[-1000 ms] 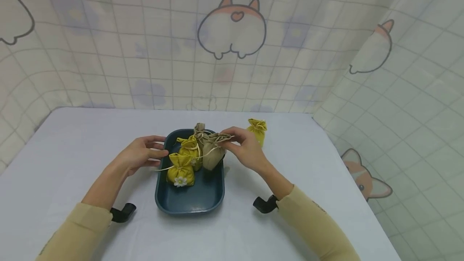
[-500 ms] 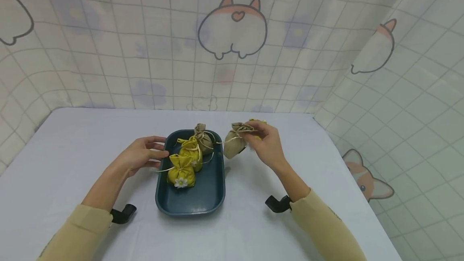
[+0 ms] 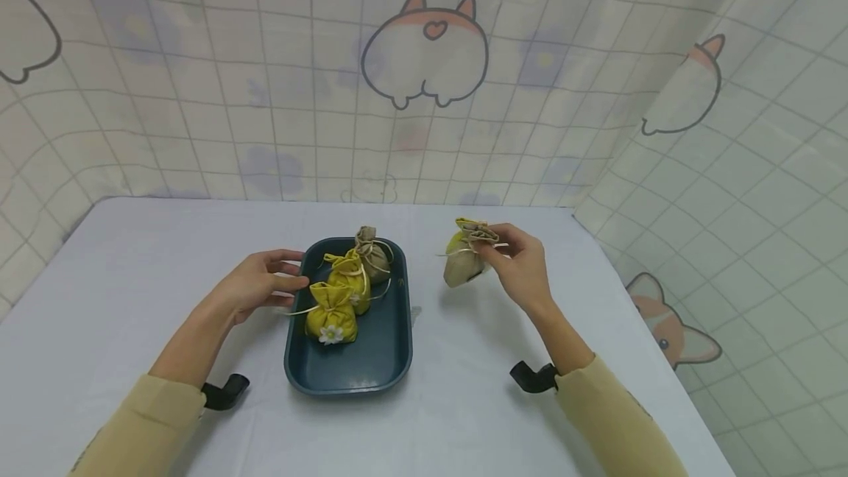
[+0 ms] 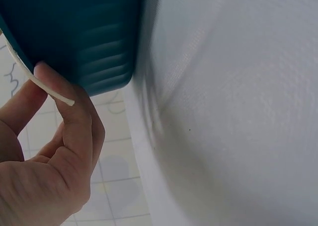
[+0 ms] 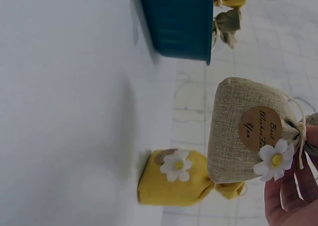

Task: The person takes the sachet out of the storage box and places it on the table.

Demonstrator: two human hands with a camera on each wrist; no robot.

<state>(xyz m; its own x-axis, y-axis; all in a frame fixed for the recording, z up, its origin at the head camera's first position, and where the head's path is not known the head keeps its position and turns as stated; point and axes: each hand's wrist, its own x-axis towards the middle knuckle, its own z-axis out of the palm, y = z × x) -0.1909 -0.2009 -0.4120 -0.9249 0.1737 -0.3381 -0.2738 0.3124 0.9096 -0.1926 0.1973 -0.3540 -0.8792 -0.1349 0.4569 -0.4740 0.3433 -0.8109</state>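
My right hand (image 3: 523, 271) pinches the gathered neck of a beige drawstring sachet (image 3: 462, 268), held above the table right of the tray. Its round label and white flower (image 5: 276, 160) show in the right wrist view. Behind it a yellow sachet (image 5: 176, 181) stands on the table, mostly hidden in the head view. My left hand (image 3: 261, 282) holds the left rim of the dark teal tray (image 3: 351, 380), thumb at the rim and fingers along its outer side. Inside the tray are a front yellow sachet (image 3: 330, 319), another yellow sachet (image 3: 350, 280) and a beige sachet (image 3: 375, 263).
A white cloth covers the table (image 3: 457, 403). Behind and to the right hangs a checked curtain (image 3: 298, 116) with cartoon dogs. A pale cord (image 4: 42, 84) crosses the tray's rim near my left fingers.
My right hand has lifted the beige sachet out of the tray and carried it rightward, in front of the standing yellow sachet. The left hand stays at the tray.
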